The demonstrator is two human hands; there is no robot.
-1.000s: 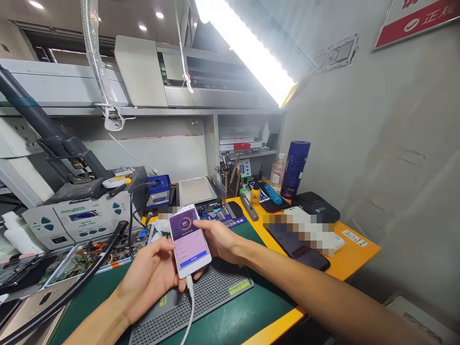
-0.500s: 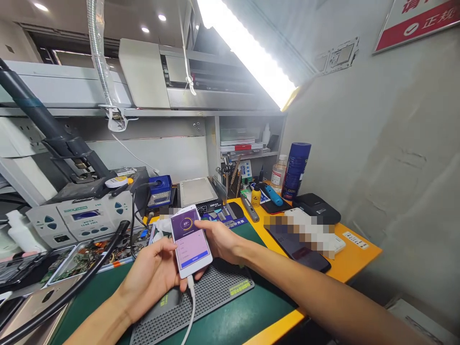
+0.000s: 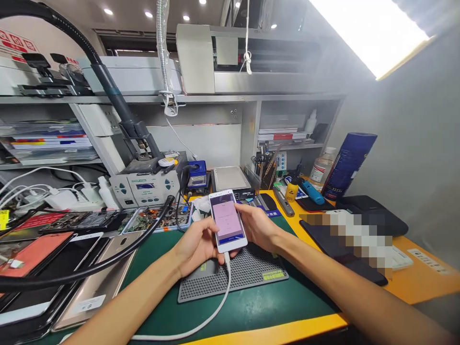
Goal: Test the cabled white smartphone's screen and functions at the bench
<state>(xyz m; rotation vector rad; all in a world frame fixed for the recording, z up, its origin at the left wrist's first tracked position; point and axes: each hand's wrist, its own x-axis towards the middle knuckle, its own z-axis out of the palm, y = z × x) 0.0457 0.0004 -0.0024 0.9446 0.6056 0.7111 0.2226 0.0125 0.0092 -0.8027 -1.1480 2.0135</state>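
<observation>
A white smartphone (image 3: 227,223) is held up in both hands, tilted with its lit screen towards me. The screen shows a pale pink page with a dark blue bar at the bottom. My left hand (image 3: 199,244) is closed round the left edge, its thumb along the side. My right hand (image 3: 258,226) grips the right edge with its thumb near the screen; its other fingers are mostly hidden behind the phone. From the phone's lower end a white cable (image 3: 228,282) runs down and left. Beneath lies a grey perforated pad (image 3: 247,273) on a green mat (image 3: 258,306).
A soldering station (image 3: 147,187) and a tray of small parts (image 3: 158,220) stand at the left, crossed by a black hose (image 3: 143,254). Several phones lie at far left. A dark phone (image 3: 341,254), a yellow bottle (image 3: 291,191) and a blue can (image 3: 348,165) are at right.
The camera view has swung left, so the scene sits further right. The phone's screen has changed from a purple page with a round dial to a plain pink page. Both hands still hold it.
</observation>
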